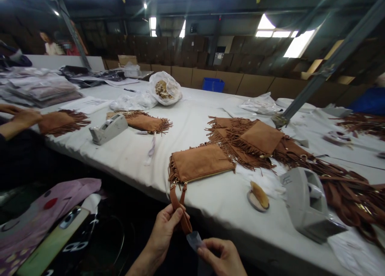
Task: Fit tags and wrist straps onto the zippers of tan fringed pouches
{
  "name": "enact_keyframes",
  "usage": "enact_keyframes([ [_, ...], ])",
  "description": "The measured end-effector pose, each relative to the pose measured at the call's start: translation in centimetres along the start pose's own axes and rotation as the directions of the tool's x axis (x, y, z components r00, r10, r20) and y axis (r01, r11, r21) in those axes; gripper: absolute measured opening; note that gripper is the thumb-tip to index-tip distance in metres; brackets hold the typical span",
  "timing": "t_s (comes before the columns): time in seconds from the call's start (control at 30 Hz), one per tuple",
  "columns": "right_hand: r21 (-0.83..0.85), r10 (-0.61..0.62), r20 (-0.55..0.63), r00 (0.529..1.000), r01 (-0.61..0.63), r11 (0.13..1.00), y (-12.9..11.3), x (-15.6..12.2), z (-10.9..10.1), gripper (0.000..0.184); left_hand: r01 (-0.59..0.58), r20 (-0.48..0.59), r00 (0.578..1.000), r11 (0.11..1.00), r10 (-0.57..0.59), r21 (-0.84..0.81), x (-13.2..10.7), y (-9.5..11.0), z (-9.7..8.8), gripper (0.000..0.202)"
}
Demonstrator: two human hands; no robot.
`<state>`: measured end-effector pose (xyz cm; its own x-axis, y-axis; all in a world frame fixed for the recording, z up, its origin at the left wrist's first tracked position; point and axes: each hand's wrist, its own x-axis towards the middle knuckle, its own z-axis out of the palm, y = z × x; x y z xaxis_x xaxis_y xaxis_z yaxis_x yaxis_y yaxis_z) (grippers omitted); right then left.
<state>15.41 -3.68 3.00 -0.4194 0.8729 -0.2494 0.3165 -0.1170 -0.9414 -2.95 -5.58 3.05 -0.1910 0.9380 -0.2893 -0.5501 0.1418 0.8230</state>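
A brown fringed pouch (204, 161) lies at the table's front edge, its wrist strap (177, 201) hanging over the side from gold-coloured clips. My left hand (164, 230) is closed on that strap, thumb on top. Just right of it, my right hand (221, 254) pinches a clear plastic piece (195, 240), which meets the looped end of the strap. Whether the plastic is wrapped round the strap or only touches it, I cannot tell. More fringed pouches (261, 137) lie piled behind, on the right.
A tape dispenser (308, 203) stands at the right, another (108, 128) at the left. Brown straps (345, 191) are heaped far right. A co-worker's hand (25, 117) touches a pouch (60, 121) at the left. A phone (54, 240) lies below the table's edge.
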Motion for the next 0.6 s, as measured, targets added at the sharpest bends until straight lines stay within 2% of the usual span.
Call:
enact_keyframes([
  [0.2,0.047,0.017,-0.009,1.0,-0.016,0.999,0.0,0.4,0.6,0.035,-0.023,-0.018,1.0,0.998,0.025,0.066,0.2,-0.6,-0.4,0.034],
  [0.4,0.197,0.061,0.016,0.998,-0.063,0.978,0.1,0.9,2.0,0.045,-0.028,0.018,0.999,0.995,0.027,0.1,0.0,-1.3,-0.3,0.03],
  [0.6,0.203,-0.014,0.114,0.993,-0.01,0.979,-1.0,1.7,3.4,0.046,0.001,-0.004,1.0,0.988,-0.001,0.151,-0.2,-1.4,-0.7,0.035],
])
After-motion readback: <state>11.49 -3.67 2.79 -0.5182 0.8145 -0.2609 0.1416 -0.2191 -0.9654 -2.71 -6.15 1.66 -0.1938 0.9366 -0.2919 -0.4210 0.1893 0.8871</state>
